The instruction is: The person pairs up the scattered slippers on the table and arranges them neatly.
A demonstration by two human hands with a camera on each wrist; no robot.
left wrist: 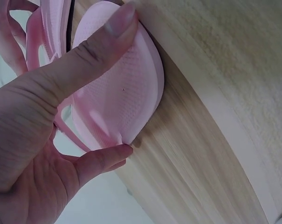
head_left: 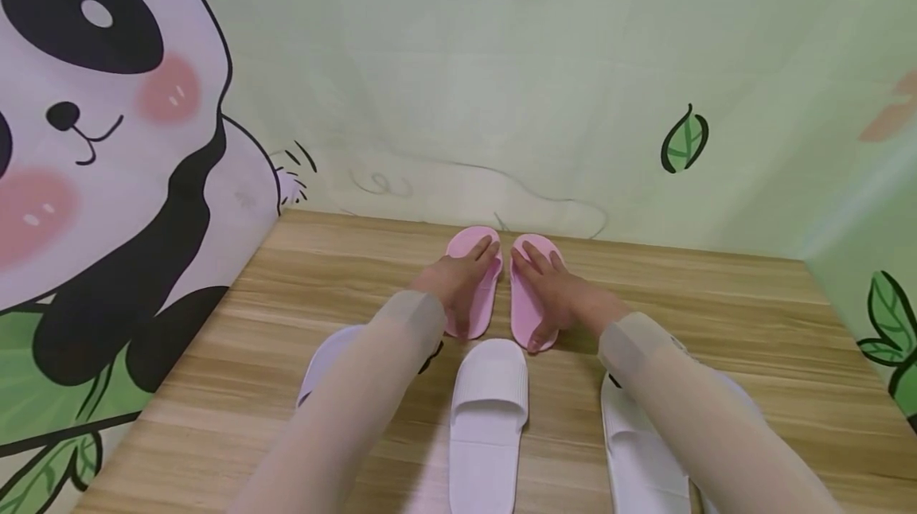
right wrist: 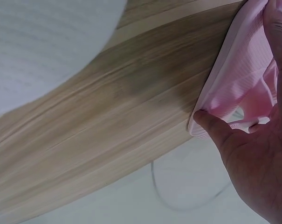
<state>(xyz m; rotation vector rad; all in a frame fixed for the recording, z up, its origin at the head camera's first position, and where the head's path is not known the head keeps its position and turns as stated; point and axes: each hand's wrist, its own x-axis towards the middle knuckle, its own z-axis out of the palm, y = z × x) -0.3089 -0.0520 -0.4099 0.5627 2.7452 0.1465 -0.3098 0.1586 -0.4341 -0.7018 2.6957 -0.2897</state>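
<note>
Two pink slippers lie side by side on the wooden floor (head_left: pixel 716 323), toes close to the back wall. My left hand (head_left: pixel 462 279) lies along the left pink slipper (head_left: pixel 485 309). In the left wrist view the left hand (left wrist: pixel 122 86) has a finger stretched over that slipper (left wrist: pixel 143 79) and the thumb hooked at its edge. My right hand (head_left: pixel 550 291) lies along the right pink slipper (head_left: pixel 521 309). In the right wrist view the right hand (right wrist: pixel 238 63) clamps that slipper (right wrist: pixel 245 86) between thumb and fingers.
A white slipper (head_left: pixel 489 410) lies just behind the pink pair, also seen as a white slipper (right wrist: pixel 47 46) from the right wrist. Two more white slippers, left (head_left: pixel 325 359) and right (head_left: pixel 637 458), are partly hidden by my sleeves. Panda-and-leaf walls (head_left: pixel 501 100) enclose the floor.
</note>
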